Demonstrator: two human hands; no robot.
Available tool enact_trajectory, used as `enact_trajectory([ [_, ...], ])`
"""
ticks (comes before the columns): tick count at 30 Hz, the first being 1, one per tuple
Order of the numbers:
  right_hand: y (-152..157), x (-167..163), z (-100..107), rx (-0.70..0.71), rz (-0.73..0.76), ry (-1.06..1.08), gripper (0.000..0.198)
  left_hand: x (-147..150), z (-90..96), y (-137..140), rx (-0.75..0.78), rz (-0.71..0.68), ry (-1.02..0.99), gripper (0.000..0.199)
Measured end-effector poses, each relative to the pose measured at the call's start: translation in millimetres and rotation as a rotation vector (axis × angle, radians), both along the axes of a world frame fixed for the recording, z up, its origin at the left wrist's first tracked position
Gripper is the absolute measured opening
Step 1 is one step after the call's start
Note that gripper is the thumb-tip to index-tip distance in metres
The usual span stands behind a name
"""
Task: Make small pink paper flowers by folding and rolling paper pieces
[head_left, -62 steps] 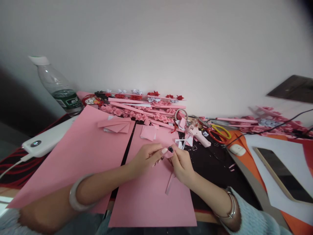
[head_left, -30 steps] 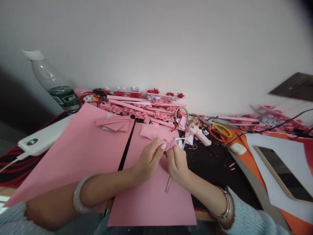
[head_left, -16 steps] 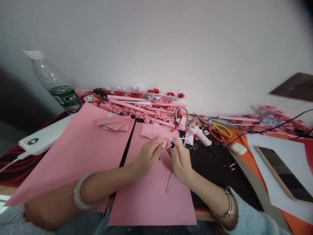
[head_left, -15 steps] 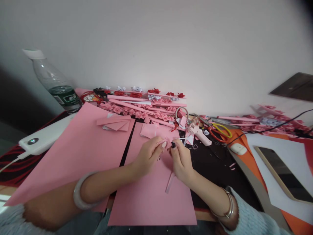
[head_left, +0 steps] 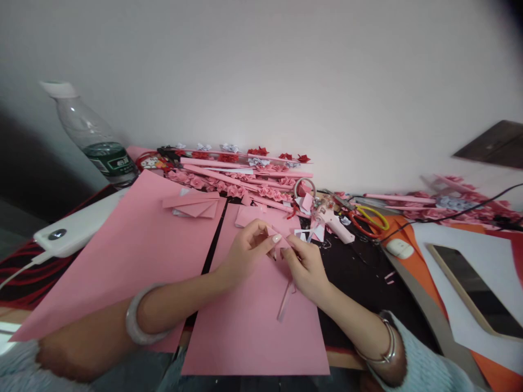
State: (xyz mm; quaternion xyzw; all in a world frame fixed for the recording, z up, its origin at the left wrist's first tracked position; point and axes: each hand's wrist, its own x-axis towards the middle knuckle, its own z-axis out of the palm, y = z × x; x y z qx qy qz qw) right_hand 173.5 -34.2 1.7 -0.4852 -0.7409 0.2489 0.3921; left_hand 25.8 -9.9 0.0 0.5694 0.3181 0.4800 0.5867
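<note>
Left grip (head_left: 244, 255), pink paper (head_left: 283, 241) between, right grip (head_left: 308, 269)

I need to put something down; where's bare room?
The left pink sheet, between the folded papers and left forearm; the black surface beyond the right forearm, barring scraps. Crowded: along the wall, with paper flowers, glue gun, scissors.

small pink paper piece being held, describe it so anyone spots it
Find the large pink sheet at bottom centre. Over it, pinched between the left hand and right hand, is the small paper piece, the only pink paper held.
</note>
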Motion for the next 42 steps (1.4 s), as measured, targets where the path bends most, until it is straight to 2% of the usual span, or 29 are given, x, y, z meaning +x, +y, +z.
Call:
enact_trajectory([
  [5,4,4,-7,-0.169,0.031,0.187,0.033,0,-2.5,7,-0.037,0.082,-0.013,0.018],
  [14,6,6,-3,-0.148,-0.02,0.035,0.033,-2,-1.3,9,-0.012,0.154,0.043,0.021],
  [18,6,7,-4,-0.125,-0.005,-0.007,0.02,-4,-4.4,11,-0.015,0.122,0.029,0.023],
  [22,6,8,-4,-0.104,-0.034,-0.056,0.009,-6,-7.7,12,-0.012,0.059,0.063,0.013],
  [33,8,9,-6,-0.068,-0.055,-0.099,0.026,-5,-4.7,11,-0.057,-0.078,0.114,0.017],
  [39,11,13,-6,-0.062,-0.053,-0.168,0.015,-9,-8.0,11,0.074,-0.075,0.267,0.02],
  [42,12,14,-5,-0.043,-0.048,-0.236,0.016,-10,-8.9,12,0.151,-0.047,0.319,0.022],
])
